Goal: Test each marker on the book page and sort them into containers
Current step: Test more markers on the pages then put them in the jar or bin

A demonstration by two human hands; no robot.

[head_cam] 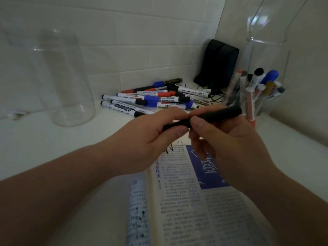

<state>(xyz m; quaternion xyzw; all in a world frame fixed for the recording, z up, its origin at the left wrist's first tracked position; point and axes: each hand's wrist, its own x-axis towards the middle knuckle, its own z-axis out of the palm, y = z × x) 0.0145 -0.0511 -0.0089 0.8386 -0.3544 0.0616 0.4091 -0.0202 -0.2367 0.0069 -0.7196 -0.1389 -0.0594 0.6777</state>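
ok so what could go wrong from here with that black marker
1. The left hand and right hand both grip the black marker over the open book. If a cap pops off suddenly, the tip might streak the page or the fingers.
2. The glass jar of markers stands close beyond the right hand, so a jerk could knock it.

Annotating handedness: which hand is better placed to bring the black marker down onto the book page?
Probably right. The right hand holds the black marker by its long barrel, directly over the book page; the left hand grips only its short end.
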